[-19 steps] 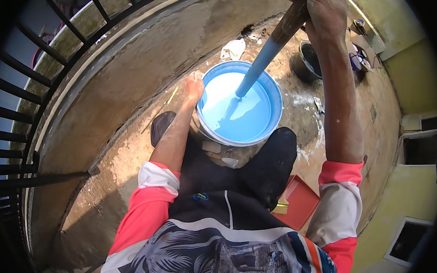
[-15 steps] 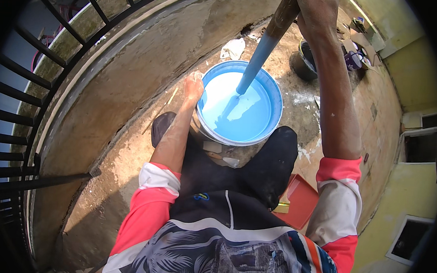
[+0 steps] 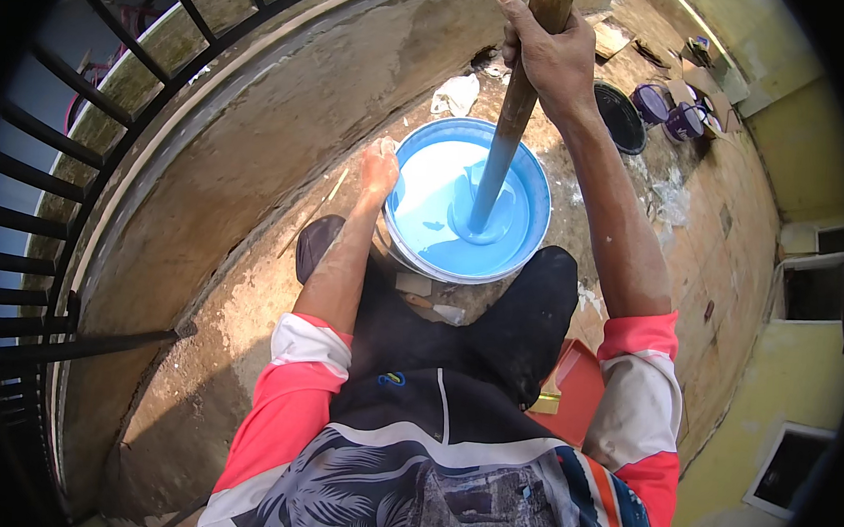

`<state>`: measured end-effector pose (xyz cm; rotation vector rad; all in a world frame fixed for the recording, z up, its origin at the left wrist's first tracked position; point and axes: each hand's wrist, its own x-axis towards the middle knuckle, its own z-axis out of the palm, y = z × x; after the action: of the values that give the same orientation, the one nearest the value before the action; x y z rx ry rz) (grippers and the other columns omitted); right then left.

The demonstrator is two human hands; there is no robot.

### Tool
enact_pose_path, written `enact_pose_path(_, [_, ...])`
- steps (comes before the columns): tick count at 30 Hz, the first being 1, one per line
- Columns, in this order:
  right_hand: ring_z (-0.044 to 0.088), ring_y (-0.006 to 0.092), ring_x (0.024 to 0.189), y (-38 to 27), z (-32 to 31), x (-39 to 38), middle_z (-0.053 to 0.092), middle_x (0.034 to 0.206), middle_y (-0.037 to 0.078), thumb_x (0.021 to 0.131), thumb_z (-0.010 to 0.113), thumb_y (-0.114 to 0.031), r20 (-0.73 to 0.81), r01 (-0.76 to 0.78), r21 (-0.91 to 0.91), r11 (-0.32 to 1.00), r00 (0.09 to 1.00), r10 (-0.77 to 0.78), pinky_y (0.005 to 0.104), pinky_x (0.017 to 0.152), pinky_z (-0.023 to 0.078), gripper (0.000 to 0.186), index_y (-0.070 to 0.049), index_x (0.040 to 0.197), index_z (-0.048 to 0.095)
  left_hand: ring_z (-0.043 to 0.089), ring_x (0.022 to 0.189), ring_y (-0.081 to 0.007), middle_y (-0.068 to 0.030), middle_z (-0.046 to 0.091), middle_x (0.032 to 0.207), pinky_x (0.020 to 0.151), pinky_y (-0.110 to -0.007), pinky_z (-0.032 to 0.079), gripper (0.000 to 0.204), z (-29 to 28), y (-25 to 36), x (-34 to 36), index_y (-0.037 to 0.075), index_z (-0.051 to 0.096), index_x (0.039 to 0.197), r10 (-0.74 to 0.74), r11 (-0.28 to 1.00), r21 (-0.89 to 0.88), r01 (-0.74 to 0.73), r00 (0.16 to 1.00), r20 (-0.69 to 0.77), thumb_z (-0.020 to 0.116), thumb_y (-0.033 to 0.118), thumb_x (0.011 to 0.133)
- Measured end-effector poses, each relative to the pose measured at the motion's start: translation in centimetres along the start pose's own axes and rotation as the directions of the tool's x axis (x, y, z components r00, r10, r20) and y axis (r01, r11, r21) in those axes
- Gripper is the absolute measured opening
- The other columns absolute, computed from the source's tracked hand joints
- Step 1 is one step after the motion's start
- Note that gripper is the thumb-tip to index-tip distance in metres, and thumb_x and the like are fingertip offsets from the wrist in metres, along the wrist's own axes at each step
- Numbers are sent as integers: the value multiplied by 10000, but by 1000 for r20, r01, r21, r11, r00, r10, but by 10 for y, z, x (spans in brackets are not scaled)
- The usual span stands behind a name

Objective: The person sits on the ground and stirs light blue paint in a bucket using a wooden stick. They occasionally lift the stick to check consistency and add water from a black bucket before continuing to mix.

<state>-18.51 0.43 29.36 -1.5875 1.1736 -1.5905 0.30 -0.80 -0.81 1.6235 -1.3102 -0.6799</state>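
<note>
A large bucket [image 3: 542, 234] stands on the floor between my knees, with light blue paint [image 3: 435, 202] inside. My left hand [image 3: 380, 169] is closed on the bucket's left rim. My right hand [image 3: 554, 62] grips the upper part of a thick wooden stick [image 3: 511, 125], which looks like bamboo with a hollow top end. The stick leans slightly, its lower end sunk in the paint and hidden there. Rings and a swirl show in the paint around it.
A red paint tray [image 3: 573, 395] lies by my right knee. A scraper [image 3: 448, 314] is below the bucket. Beyond my right arm are a black bucket [image 3: 620, 118] and purple tubs [image 3: 651, 103]. A white cloth [image 3: 456, 94] lies near the wall [image 3: 287, 104]; a black railing [image 3: 40, 179] is at left.
The stick has gone deeper into the paint and stands more upright. My right hand has come lower and nearer, so the stick's top end now shows. My left hand stays on the rim.
</note>
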Motion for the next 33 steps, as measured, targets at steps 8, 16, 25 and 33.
enact_pose_path(8, [516,75,492,-33,8,11,541,614,-24,935,739,-210,-116,137,200,970,986,-116,244,447,430,263,-72,800,560,650,1037,-388,-239,695,1061,899,-454,469,406,-4,4,0,-7,678,1064,-63,998,33,60,994,93,432,312,1012])
enact_pose_path(16, [585,98,595,30,20,-10,578,676,16,935,735,-236,116,222,-58,973,970,-215,282,573,520,262,-60,838,568,637,977,-454,-270,685,984,862,-501,472,392,1,-2,2,-14,689,981,-28,999,-26,29,999,40,423,272,1011])
enact_pose_path(25, [551,71,533,23,23,-10,575,649,-20,893,780,-199,-92,190,95,977,979,-181,258,445,430,236,-89,818,585,634,993,-450,-273,681,990,866,-496,470,388,-4,5,-2,-17,682,975,-42,999,-2,42,999,31,417,265,1005])
enact_pose_path(33, [586,81,523,27,15,-25,601,607,6,907,770,-218,19,167,25,986,986,-167,235,475,464,260,-70,772,605,666,1003,-366,-234,705,1038,893,-452,475,398,-2,-1,1,-5,685,1065,-43,998,52,39,996,77,440,303,1008])
